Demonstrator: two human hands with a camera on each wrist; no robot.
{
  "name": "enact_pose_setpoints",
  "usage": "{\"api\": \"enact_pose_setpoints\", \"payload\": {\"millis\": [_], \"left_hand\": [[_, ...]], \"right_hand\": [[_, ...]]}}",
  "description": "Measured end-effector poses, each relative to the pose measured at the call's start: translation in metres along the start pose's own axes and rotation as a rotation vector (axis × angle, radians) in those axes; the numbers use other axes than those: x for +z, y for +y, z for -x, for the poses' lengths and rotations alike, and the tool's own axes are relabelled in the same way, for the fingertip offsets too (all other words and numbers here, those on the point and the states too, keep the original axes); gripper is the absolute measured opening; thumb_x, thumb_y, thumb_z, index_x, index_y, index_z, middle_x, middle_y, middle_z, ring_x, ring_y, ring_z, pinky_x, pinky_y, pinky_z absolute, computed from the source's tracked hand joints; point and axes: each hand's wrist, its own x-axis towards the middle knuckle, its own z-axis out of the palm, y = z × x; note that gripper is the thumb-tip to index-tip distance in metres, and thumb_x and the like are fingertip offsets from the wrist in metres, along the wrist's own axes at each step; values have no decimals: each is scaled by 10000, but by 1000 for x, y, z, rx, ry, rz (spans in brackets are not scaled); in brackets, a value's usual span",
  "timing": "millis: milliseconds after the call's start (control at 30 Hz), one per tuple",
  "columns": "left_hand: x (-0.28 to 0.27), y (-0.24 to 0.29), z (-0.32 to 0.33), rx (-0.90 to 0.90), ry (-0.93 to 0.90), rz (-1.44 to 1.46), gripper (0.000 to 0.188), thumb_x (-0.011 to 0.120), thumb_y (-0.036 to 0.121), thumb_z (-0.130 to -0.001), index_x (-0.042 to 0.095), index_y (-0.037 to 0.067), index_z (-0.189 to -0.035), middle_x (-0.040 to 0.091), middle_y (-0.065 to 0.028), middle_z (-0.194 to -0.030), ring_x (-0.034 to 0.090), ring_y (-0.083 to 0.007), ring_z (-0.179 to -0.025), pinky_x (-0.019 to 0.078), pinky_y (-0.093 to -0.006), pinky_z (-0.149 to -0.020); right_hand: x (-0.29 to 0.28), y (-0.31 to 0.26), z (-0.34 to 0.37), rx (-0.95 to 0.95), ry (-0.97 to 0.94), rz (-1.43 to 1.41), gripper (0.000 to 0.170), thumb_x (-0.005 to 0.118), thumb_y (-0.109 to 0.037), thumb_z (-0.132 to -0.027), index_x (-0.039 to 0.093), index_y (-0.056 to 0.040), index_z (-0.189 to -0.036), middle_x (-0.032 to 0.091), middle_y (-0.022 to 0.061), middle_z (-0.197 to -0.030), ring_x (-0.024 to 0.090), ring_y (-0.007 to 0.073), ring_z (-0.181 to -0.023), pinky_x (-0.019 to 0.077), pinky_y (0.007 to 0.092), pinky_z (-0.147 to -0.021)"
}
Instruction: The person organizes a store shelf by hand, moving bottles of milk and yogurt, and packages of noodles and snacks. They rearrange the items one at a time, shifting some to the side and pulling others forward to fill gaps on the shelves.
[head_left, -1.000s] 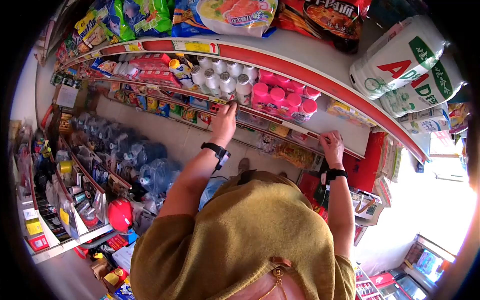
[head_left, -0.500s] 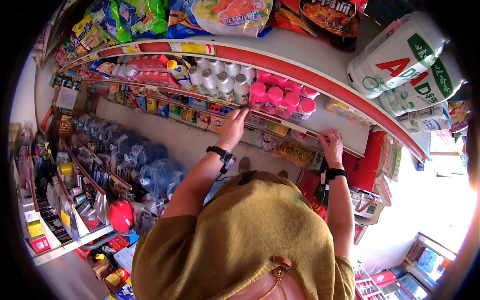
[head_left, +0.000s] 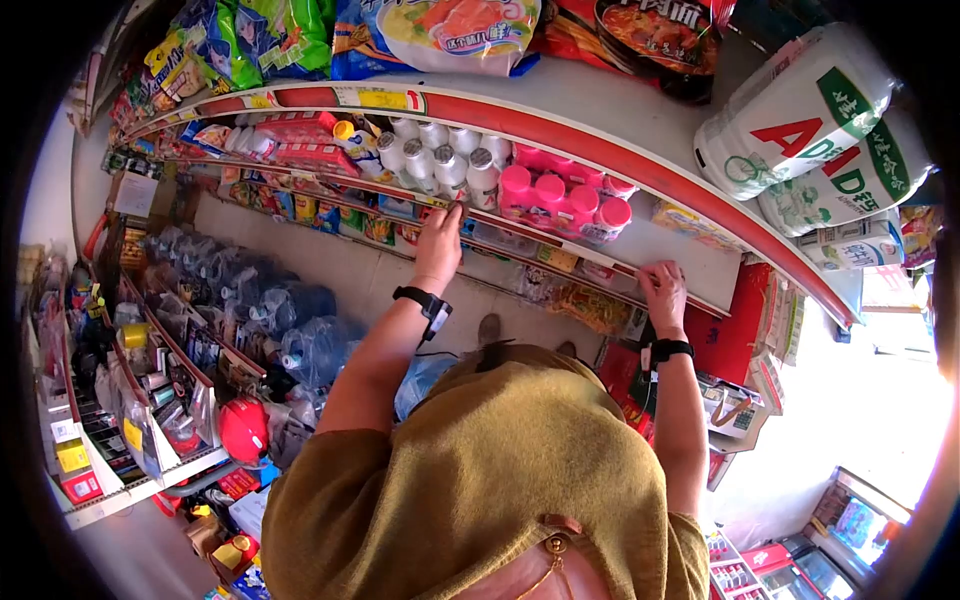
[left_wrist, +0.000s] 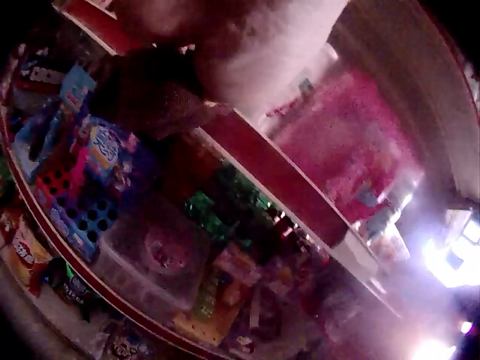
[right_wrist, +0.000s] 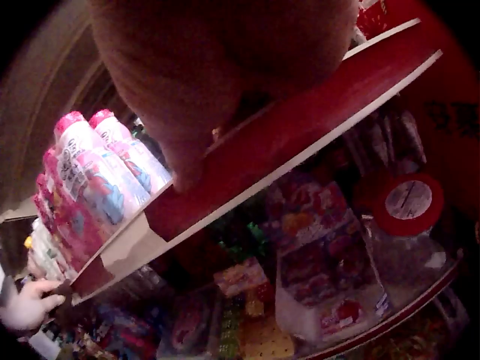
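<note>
My left hand is at the red front strip of the middle shelf, below white bottles with grey caps. It grips a small dark brown piece that looks like cloth, pressed against the strip; fingers and shadow hide part of it. Right of those bottles stand pink-capped bottles, wrapped in clear film. Farther right my right hand holds the same shelf's front edge, its thumb over the red strip.
Above, another shelf holds noodle bags and large white bottle packs. Lower shelves carry boxed and bagged snacks and a clear tub with a red lid. Wrapped water bottles stand on the floor at left.
My left hand first slid right along the shelf strip, then came back left to below the grey-capped white bottles. My right hand has stayed at the shelf edge.
</note>
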Motion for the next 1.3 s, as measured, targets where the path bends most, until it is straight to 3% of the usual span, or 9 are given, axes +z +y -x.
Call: {"api": "enact_pose_setpoints", "payload": {"millis": [100, 333, 433, 833, 1067, 1133, 1267, 1300], "left_hand": [[12, 17, 4, -85, 3, -54, 395, 559, 34, -843, 557, 2, -1236, 571, -179, -1049, 563, -358, -1003, 468, -445, -866], [25, 42, 9, -27, 10, -101, 492, 568, 3, -788, 504, -45, -1274, 551, -196, -1098, 545, -361, -1023, 466, -429, -894], [22, 61, 7, -87, -51, -96, 484, 562, 4, -787, 504, -59, -1264, 549, -202, -1089, 546, -362, -1018, 467, -427, -890], [39, 101, 14, -116, -14, -138, 466, 575, 31, -816, 511, -39, -1272, 555, -204, -1059, 554, -368, -981, 483, -447, -825], [51, 145, 17, -8, 0, -93, 469, 528, 0, -773, 507, -92, -1232, 549, -210, -1001, 558, -364, -958, 488, -411, -838], [53, 160, 19, 51, -72, -35, 469, 525, -6, -766, 510, -93, -1226, 549, -198, -987, 564, -350, -939, 493, -412, -823], [57, 151, 25, 151, 30, -2, 450, 545, 3, -761, 554, -24, -1209, 550, -165, -979, 574, -331, -897, 501, -419, -780], [49, 141, 27, 115, -29, 34, 441, 560, 2, -768, 569, 17, -1208, 571, -158, -1010, 580, -344, -937, 505, -421, -768]], "right_hand": [[1, 1, 1, 28, -5, 9, 124, 718, -164, -785, 656, -70, -836, 616, 100, -892, 580, 328, -898, 468, 434, -784], [2, -1, 0, -5, 10, -26, 110, 708, -167, -795, 649, -77, -817, 617, 99, -896, 578, 329, -898, 463, 431, -789], [1, -1, 1, -33, 4, -3, 106, 705, -165, -799, 648, -77, -817, 613, 98, -900, 576, 327, -890, 463, 433, -775], [6, 5, 2, -84, 38, 13, 108, 700, -153, -801, 624, -77, -812, 594, 96, -881, 567, 332, -881, 459, 442, -763], [4, 6, 0, -106, 28, 1, 114, 704, -160, -798, 626, -83, -829, 596, 100, -901, 566, 338, -906, 463, 438, -782], [3, 5, -1, -117, 22, 0, 115, 702, -163, -800, 625, -83, -832, 596, 101, -903, 566, 338, -907, 463, 438, -782], [1, 4, -2, -150, 14, -5, 115, 697, -162, -804, 619, -84, -837, 593, 103, -898, 568, 337, -899, 463, 440, -781], [1, 5, -3, -165, 7, -10, 115, 697, -162, -804, 619, -84, -837, 593, 103, -898, 568, 337, -899, 463, 440, -781]]}}
